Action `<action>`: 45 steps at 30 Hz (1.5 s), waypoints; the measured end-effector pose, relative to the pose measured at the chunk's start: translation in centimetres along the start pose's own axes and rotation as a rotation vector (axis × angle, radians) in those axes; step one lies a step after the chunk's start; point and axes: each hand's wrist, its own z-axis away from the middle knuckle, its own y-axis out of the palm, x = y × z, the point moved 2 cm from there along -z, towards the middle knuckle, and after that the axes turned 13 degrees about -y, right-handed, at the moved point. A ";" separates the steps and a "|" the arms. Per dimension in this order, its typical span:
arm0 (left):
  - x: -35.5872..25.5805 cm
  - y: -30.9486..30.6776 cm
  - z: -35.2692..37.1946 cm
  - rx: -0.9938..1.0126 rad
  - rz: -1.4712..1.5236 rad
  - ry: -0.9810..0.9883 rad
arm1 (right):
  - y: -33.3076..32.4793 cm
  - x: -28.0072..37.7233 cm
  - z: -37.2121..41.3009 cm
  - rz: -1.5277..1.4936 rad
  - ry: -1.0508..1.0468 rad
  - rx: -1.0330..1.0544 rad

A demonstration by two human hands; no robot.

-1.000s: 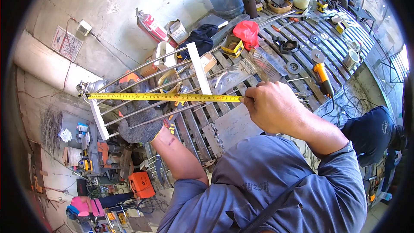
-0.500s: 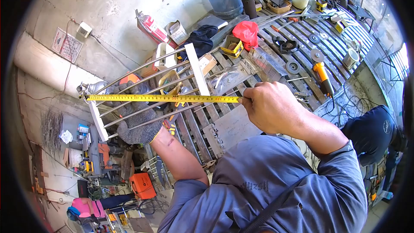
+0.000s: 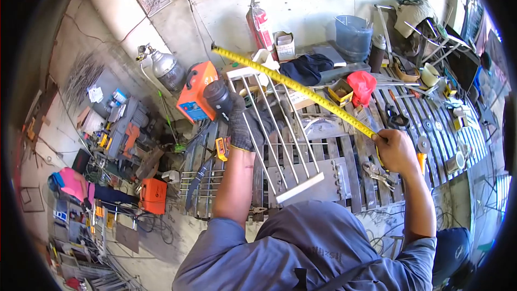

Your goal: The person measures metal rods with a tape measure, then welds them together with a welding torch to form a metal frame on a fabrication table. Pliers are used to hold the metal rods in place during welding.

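Observation:
A barred metal frame (image 3: pixel 287 148) with a light bar at each end is held above the slatted bench. My left hand (image 3: pixel 249 124), in a dark grey knit glove, is closed around its rods on the left side. The fingers are partly hidden behind the rods. My bare right hand (image 3: pixel 396 150) is closed on the lower end of an extended yellow tape measure (image 3: pixel 301 89). The tape slants up to the left over the frame's upper end, and its hooked tip is in the air.
The slatted bench (image 3: pixel 377 180) carries pliers (image 3: pixel 378 175), a red bag (image 3: pixel 361 87), a yellow box (image 3: pixel 340 92) and an angle grinder (image 3: pixel 423 153). An orange machine (image 3: pixel 198 91), extinguisher (image 3: pixel 261 28) and blue bucket (image 3: pixel 353 37) stand behind. Another person (image 3: pixel 75 184) is at far left.
The frame has turned from lying crosswise to pointing toward me. The tape's tip has left the frame's far end and now sticks up to the left. My right hand has moved right and down.

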 end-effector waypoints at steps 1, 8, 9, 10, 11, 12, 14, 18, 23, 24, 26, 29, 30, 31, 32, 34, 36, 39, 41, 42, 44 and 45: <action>0.7 0.1 0.3 0.002 0.003 -0.024 | -0.2 -0.1 0.1 0.014 0.003 0.015; 1.8 -2.2 -0.6 -0.152 0.099 0.022 | -0.2 -0.6 1.4 0.028 0.081 0.094; 1.5 -1.3 -0.8 -0.212 0.083 0.087 | -0.1 -0.6 1.6 0.031 0.089 0.107; 1.2 -1.1 -0.7 -0.218 0.071 0.102 | 0.1 -0.8 1.8 0.028 0.071 0.100; 0.9 -0.9 -0.6 -0.224 0.059 0.117 | 0.3 -1.0 1.9 0.021 0.055 0.094; 0.6 -0.7 -0.6 -0.230 0.047 0.132 | 0.4 -1.2 2.0 0.016 0.039 0.087; 0.8 -2.4 -0.7 -0.208 0.099 0.074 | 0.6 -1.1 2.0 0.025 0.022 0.089; 0.4 -2.4 -0.9 -0.173 0.129 0.068 | 0.6 -0.8 2.2 0.030 0.008 0.096; 0.0 -0.7 0.0 -0.031 0.041 0.005 | 0.3 -0.1 2.7 0.020 0.017 0.108; -0.1 -0.7 0.0 -0.048 0.068 0.048 | 0.3 0.1 2.7 0.018 0.018 0.106; -0.2 -0.8 -0.3 -0.080 0.123 0.130 | -0.2 0.8 2.9 0.008 0.004 0.122; -1.2 -0.8 -0.7 -0.103 0.042 0.331 | -0.6 1.6 3.3 0.023 -0.034 0.121; -1.4 -1.9 -1.1 -0.076 -0.009 0.389 | -0.6 1.8 3.5 0.032 -0.042 0.117; -1.4 -1.3 -0.7 -0.131 -0.021 0.409 | -0.8 2.1 3.7 0.040 -0.071 0.093; -1.3 -0.5 -0.1 -0.185 -0.034 0.421 | -1.0 2.5 3.9 0.027 -0.067 0.094; -1.1 1.9 0.9 -0.174 -0.136 0.379 | -1.5 3.2 4.0 0.006 -0.060 0.088; -1.2 3.2 1.2 0.004 -0.013 0.257 | -1.7 3.3 4.3 0.009 -0.067 0.095; -2.6 0.3 1.0 0.165 -0.072 0.181 | -2.2 4.3 4.3 0.023 -0.045 0.164; -3.0 -0.5 0.7 0.150 -0.089 0.216 | -2.7 4.7 4.3 0.029 -0.046 0.210; -3.1 -0.7 0.6 0.146 -0.094 0.224 | -2.5 4.6 4.5 0.027 -0.055 0.181; -3.2 -1.0 0.5 0.142 -0.095 0.241 | -1.9 4.3 4.7 0.024 -0.079 0.126; -3.2 -1.1 0.5 0.144 -0.097 0.245 | -1.9 4.3 4.7 0.024 -0.074 0.134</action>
